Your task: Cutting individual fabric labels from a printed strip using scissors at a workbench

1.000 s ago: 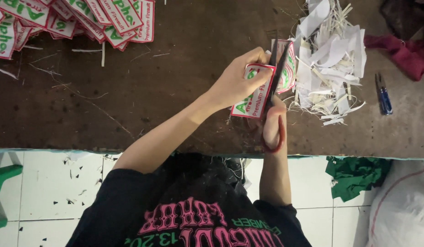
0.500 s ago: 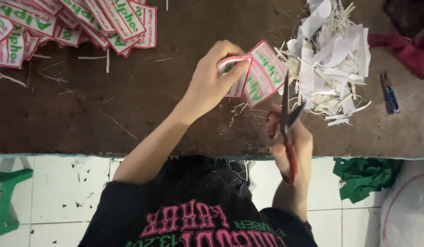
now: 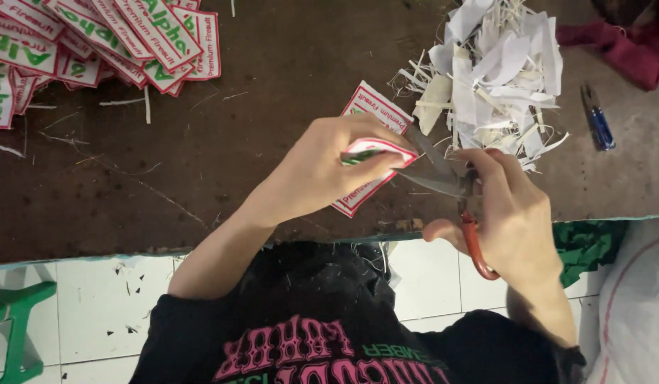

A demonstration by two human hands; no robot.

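My left hand [image 3: 322, 171] grips a small stack of white labels [image 3: 368, 107] with red borders and green print, held over the brown worktable [image 3: 201, 192]. My right hand [image 3: 518, 213] holds red-handled scissors [image 3: 436, 174], fingers through the loops. The dark blades point left, and their tips meet the right edge of the label stack just under my left thumb. Both hands are close together near the table's front edge.
A heap of finished labels [image 3: 95, 43] lies at the table's far left. White paper trimmings [image 3: 496, 64] are piled at the far right, with a blue tool [image 3: 598, 122] and a red cloth [image 3: 621, 43] beyond. Below are a green stool [image 3: 17, 320], a green cloth [image 3: 585, 242] and a white sack [image 3: 635, 313].
My left hand turned the label stack and lowered it. The scissors swung from pointing away from me to pointing left, and the blades now meet the stack's edge.
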